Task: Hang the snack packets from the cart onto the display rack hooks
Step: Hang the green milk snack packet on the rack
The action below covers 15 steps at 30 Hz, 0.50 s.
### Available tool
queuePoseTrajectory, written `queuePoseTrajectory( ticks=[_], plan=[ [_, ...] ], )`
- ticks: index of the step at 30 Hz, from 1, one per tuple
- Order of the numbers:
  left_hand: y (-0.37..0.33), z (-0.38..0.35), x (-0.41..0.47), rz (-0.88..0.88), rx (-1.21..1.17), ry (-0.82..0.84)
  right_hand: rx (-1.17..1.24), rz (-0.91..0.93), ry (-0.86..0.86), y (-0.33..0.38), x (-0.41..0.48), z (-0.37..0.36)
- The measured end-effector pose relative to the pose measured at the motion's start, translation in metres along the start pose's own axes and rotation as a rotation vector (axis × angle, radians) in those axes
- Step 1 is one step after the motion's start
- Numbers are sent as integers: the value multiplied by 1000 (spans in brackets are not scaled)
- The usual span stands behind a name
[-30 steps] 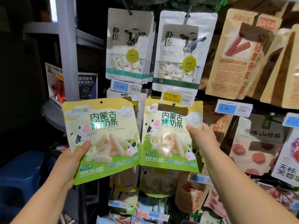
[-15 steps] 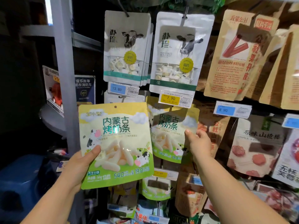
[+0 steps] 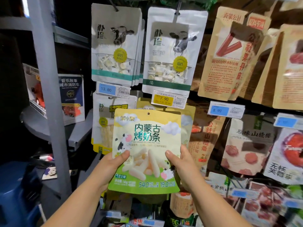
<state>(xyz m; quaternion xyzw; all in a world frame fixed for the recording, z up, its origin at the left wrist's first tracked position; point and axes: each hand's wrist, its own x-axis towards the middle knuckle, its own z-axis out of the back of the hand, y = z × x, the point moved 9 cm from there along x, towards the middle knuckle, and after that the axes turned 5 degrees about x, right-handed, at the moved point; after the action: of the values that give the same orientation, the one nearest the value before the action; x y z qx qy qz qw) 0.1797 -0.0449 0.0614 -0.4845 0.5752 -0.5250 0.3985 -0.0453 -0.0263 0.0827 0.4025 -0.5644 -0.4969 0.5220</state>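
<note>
Snack packet point(image 3: 147, 136), carried a second ago by your left hand point(image 3: 113, 163) alone, moved right, in front of its twin point(image 3: 188, 117) hanging under the yellow price tag point(image 3: 168, 99). Your right hand point(image 3: 182, 163) let that twin go, so both hands gripped the packet's lower sides, not yet hung.

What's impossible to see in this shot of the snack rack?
Head view only:
- The hook under the yellow 7.90 price tag: hidden by the tag and the held milk-stick packet.
- The second matching packet: mostly covered by the held one.
- Fingers of the left hand and right hand: mostly behind the held packet.
- The cart: outside the frame.
- The bottom-right packets: blurred.
</note>
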Motion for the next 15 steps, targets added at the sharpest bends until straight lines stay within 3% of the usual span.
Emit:
queuePoseTrajectory(
  ticks=[15],
  plan=[
    [5,-37,39,-20,42,77,17,106,-185,21,-1,46]
  ],
)
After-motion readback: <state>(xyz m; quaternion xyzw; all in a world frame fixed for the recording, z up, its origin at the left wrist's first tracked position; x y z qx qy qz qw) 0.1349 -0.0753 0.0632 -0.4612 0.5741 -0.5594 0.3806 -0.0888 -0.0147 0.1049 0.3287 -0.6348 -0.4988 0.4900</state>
